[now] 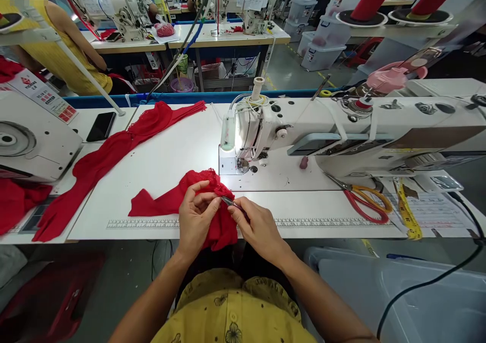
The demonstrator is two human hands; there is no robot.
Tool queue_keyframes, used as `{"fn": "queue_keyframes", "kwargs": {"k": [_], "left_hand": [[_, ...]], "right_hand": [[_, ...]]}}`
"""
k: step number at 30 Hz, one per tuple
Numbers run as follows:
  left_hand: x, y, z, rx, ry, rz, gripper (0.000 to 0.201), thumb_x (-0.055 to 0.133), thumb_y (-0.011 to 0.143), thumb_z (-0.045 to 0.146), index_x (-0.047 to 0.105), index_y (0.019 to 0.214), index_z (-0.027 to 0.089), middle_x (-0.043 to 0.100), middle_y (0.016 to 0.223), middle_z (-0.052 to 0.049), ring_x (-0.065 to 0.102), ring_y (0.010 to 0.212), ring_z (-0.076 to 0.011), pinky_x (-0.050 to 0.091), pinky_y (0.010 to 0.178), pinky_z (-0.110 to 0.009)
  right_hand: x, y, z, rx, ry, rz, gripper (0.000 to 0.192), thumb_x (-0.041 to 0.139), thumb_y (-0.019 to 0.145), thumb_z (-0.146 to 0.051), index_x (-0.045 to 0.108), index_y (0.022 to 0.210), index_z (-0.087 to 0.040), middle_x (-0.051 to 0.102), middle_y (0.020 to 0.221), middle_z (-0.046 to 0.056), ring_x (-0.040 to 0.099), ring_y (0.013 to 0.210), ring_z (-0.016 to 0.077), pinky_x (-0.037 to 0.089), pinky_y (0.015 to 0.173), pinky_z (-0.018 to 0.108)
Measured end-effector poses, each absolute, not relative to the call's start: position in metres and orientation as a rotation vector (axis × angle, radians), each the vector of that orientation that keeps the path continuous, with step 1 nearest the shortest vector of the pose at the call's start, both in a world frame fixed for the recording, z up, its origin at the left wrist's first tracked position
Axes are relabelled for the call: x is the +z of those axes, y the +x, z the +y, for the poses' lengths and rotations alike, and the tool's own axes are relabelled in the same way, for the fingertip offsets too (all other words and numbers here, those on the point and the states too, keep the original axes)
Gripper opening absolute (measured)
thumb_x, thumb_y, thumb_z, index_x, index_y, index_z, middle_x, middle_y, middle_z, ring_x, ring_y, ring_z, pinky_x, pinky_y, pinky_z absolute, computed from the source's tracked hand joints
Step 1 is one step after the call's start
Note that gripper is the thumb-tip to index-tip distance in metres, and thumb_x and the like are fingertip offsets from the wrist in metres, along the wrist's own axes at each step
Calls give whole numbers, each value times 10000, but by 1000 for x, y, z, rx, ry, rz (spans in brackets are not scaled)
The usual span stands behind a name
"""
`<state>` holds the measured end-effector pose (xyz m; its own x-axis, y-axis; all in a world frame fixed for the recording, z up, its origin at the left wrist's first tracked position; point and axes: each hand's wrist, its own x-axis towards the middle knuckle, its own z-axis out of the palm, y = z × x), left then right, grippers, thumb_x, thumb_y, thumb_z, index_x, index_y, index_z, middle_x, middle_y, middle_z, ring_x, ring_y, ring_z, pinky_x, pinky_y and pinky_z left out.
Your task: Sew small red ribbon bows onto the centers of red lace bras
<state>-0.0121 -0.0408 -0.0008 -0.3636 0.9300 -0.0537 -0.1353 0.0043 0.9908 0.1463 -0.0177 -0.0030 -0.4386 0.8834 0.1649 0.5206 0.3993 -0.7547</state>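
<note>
The left hand (195,216) pinches a fold of the small red lace-edged fabric piece (182,199) between thumb and curled fingers, closed on the cloth at the table's near edge. The right hand (258,226), just beside it at three o'clock, is clamped around a slim dark metal tool, probably thread snips (229,201), whose tip points toward ten o'clock and meets the fabric right at the left thumb. The tool's long axis runs from the right fist up-left into the pinched fold; the fabric itself spreads away from both hands toward nine o'clock across the white worktable (163,156).

At twelve o'clock from the hands stands the white industrial sewing machine (266,125). Toward ten o'clock lies a long strip of red cloth (110,161), with a black phone (100,126) beyond. At three o'clock rest orange-handled scissors (364,199) and a yellow tape measure (408,214).
</note>
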Motion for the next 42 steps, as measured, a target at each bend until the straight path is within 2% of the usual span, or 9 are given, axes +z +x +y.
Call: {"fn": "queue_keyframes", "kwargs": {"k": [7, 13, 16, 29, 42], "left_hand": [[-1, -12, -40, 1491, 975, 1425, 417, 753, 803, 288, 576, 1172, 213, 703, 825, 22, 682, 782, -125, 542, 782, -236], [-1, -13, -39, 1497, 1033, 1435, 377, 745, 808, 273, 574, 1140, 216, 687, 809, 29, 676, 765, -116, 543, 767, -226], [0, -12, -39, 1481, 1047, 1445, 363, 735, 820, 268, 569, 1138, 218, 683, 813, 29, 670, 772, -112, 543, 772, -221], [-1, -20, -36, 1383, 1111, 1441, 342, 721, 835, 273, 567, 1135, 219, 674, 827, 19, 661, 797, -120, 528, 807, -234], [-4, -19, -37, 1368, 1163, 1453, 312, 713, 852, 265, 575, 1130, 230, 673, 853, 14, 668, 825, -127, 539, 826, -244]], "right_hand": [[-3, 148, -17, 772, -1197, -2155, 258, 397, 1046, -376, 554, 918, -215, 670, 820, 19, 571, 666, 137, 401, 625, 260], [-5, 150, -15, 503, -1185, -2262, 276, 377, 1058, -365, 572, 962, -194, 677, 834, 36, 600, 690, 156, 346, 601, 282], [-5, 152, -15, 466, -1174, -2289, 267, 381, 1058, -358, 569, 962, -194, 673, 836, 31, 596, 690, 153, 325, 590, 286], [-3, 160, -5, 423, -1140, -2409, 328, 352, 1066, -386, 584, 944, -188, 662, 837, 40, 571, 683, 148, 293, 585, 292], [-2, 164, -4, 632, -1130, -2341, 279, 371, 1059, -362, 559, 923, -208, 647, 821, 16, 547, 675, 135, 332, 617, 274]]}}
